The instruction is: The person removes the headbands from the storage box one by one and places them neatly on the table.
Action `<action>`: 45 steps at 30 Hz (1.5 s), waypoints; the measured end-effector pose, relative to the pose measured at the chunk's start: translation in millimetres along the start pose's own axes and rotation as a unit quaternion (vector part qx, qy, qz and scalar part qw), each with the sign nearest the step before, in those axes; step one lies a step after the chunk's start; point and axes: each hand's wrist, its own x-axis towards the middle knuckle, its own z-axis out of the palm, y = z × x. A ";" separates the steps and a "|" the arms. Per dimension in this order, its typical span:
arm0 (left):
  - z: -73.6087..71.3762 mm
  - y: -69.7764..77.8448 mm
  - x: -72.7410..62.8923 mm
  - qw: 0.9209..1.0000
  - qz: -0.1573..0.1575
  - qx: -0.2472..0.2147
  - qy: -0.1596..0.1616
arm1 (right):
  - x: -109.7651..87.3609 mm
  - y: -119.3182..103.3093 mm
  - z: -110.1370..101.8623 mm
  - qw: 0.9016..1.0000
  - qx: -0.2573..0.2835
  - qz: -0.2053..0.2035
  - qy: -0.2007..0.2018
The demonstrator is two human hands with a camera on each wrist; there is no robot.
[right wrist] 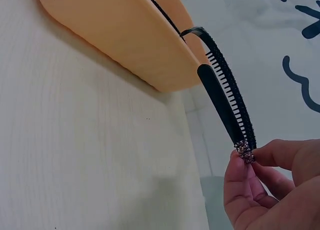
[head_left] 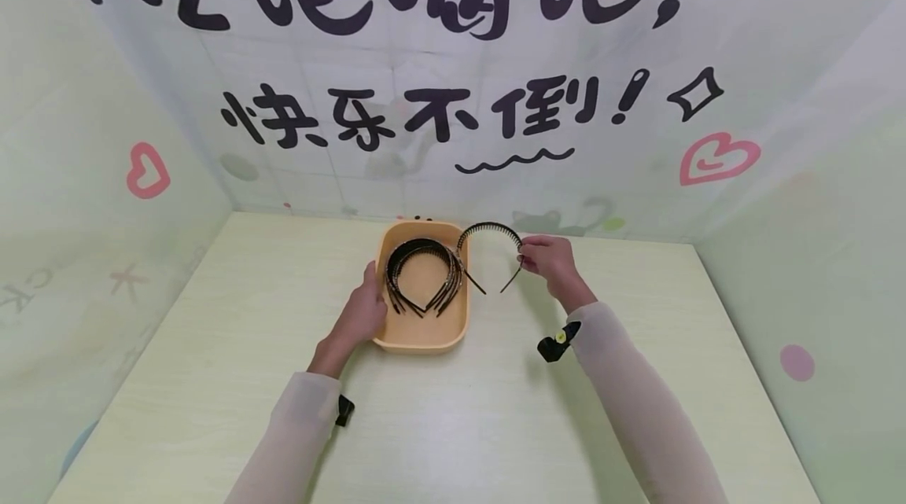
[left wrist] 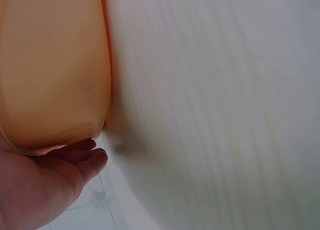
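Handling one headband [head_left: 490, 226] at the right rim of the tray [head_left: 421, 337]; probably mid-transfer, but can't tell whether into or out of tray. Pinching headband in right hand [head_left: 557, 262], fingers clamped at the beaded patch [right wrist: 243, 151]; teeth on the inner side, both ends pointing down toward the tabletop [head_left: 467, 425]. Overlapping tray's right rim in head view with the other side; contact unclear. Bracing tray's left wall with left hand [head_left: 362, 311]: looks like a grip, fingers along outside, thumb hidden in left wrist view. Other headbands [head_left: 399, 254] nested inside tray. For next move, as a judgement: hold pinch, lift clear of rim to avoid snagging teeth, steady tray with left hand.
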 end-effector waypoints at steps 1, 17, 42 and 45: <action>0.1 -0.2 -0.1 1.000 -0.001 0.000 -0.001 | 0.8 1.3 -1.8 1.000 0.007 0.004 -0.001; -0.4 -2.0 0.3 1.000 -0.001 0.007 -0.001 | 6.6 18.6 -20.8 0.997 0.071 0.040 0.001; -0.3 -0.5 0.0 1.000 -0.011 -0.004 -0.005 | 13.2 48.0 -18.9 0.999 0.022 0.028 0.014; 0.1 -1.5 0.3 1.000 -0.010 -0.002 -0.003 | 12.7 48.4 -17.9 1.000 -0.007 0.021 0.019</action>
